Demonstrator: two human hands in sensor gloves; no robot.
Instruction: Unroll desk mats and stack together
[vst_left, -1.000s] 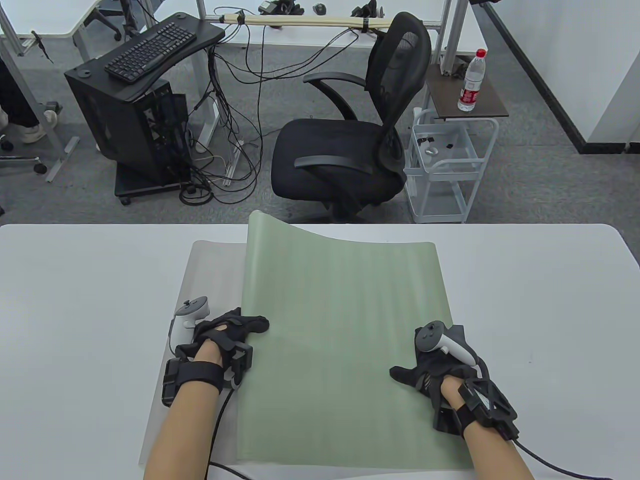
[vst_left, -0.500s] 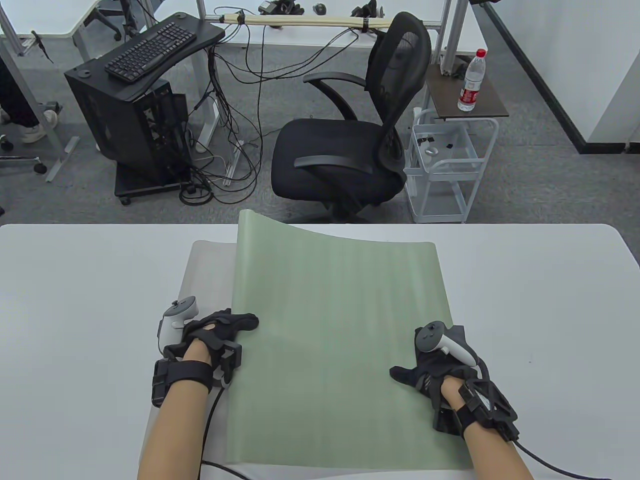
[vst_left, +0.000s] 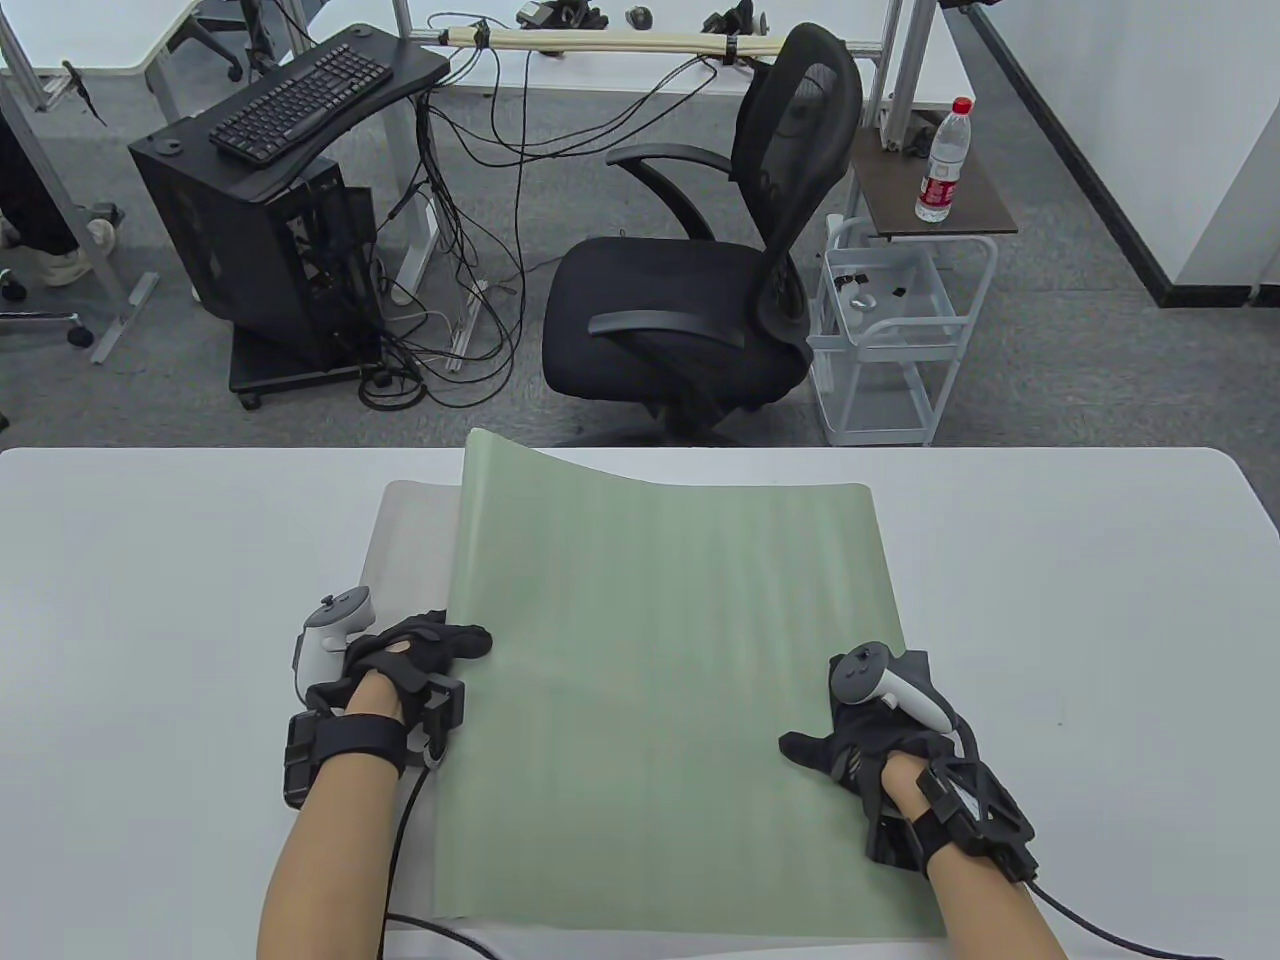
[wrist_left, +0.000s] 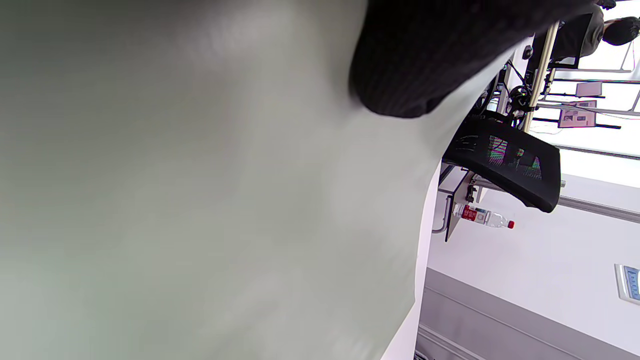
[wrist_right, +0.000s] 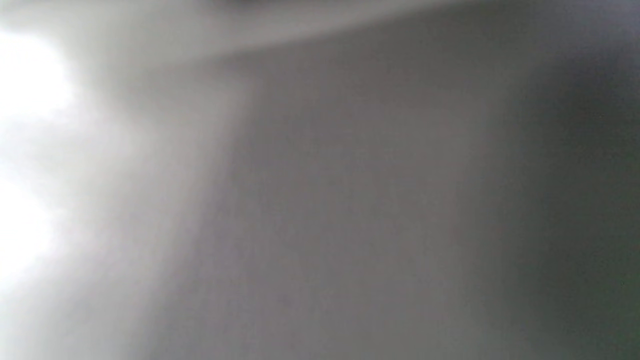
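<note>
Green ribbed desk mat (vst_left: 660, 690) lies over a pale grey mat (vst_left: 400, 540), far-left corner curling up; left hand (vst_left: 415, 655) fingers pinch its edge, right hand (vst_left: 870, 715) fingers press flat.

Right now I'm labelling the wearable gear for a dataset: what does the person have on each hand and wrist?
Both hands wear black fabric gloves. The left hand has a white-and-grey tracker on its back, a broad black wrist strap with a boxy black module, and a black cable trailing back. The right hand carries a grey-and-white tracker, a black webbed wrist brace, and its own black cable. No sleeves show.
</note>
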